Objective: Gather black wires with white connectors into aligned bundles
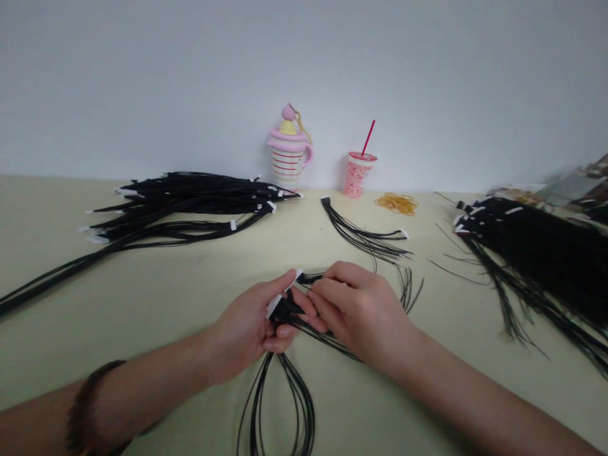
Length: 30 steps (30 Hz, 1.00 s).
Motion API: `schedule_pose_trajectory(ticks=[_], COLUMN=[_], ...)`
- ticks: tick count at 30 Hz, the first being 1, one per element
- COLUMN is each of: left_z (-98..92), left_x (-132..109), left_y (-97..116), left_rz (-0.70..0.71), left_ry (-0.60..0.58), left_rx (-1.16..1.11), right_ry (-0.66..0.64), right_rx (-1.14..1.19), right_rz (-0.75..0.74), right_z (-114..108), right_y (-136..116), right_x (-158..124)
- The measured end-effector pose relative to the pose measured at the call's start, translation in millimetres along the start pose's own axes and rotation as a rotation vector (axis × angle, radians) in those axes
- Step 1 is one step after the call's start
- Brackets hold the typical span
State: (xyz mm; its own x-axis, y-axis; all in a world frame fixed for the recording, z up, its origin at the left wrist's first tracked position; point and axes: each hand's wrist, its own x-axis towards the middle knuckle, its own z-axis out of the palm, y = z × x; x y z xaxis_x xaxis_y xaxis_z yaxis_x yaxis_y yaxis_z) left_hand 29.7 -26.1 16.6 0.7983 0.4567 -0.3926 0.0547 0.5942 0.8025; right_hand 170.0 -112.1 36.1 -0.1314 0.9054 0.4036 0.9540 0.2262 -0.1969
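Note:
My left hand (266,316) is closed round a wire harness (289,310) of thin black wires with white connectors at the fingers. Part of this harness loops down below the hand. My right hand (354,304) pinches at the wires just right of the connectors; its fingertips cover what exactly they hold. More black wires run out under the right hand, and loose ends show behind it. Just beyond both hands, a short separate wire bundle (361,234) with a white connector lies on the table.
A big pile of black harnesses (190,196) lies at the back left, another bundle (546,247) at the right. Along the wall stand a pink-lidded striped mug (287,161) and a pink cup (357,174) with a red straw. Yellow rubber bands (396,203) lie beside them on the pale table (166,304).

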Motion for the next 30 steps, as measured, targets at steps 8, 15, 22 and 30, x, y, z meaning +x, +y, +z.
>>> schedule_pose_trajectory(ticks=[8,15,22,30], left_z=[0.1,-0.7,-0.1,-0.5], left_x=[-0.5,-1.3,-3.3,-3.3], left_y=[-3.8,-4.9,0.1,2.1], left_rz=[-0.003,0.043,-0.041,-0.063], left_ry=[0.013,0.059,0.016,-0.023], left_rx=[-0.002,-0.030,-0.050,-0.041], right_ry=[0.042,0.087,0.075,-0.026], right_rx=[0.279,0.309,0.591,0.798], right_rz=[0.025,0.039,0.179,0.331], right_z=[11.4,11.1,8.9,13.9], right_y=[4.0,1.4,-4.6,-1.1], right_x=[-7.3,-10.7,-6.6,-2.0])
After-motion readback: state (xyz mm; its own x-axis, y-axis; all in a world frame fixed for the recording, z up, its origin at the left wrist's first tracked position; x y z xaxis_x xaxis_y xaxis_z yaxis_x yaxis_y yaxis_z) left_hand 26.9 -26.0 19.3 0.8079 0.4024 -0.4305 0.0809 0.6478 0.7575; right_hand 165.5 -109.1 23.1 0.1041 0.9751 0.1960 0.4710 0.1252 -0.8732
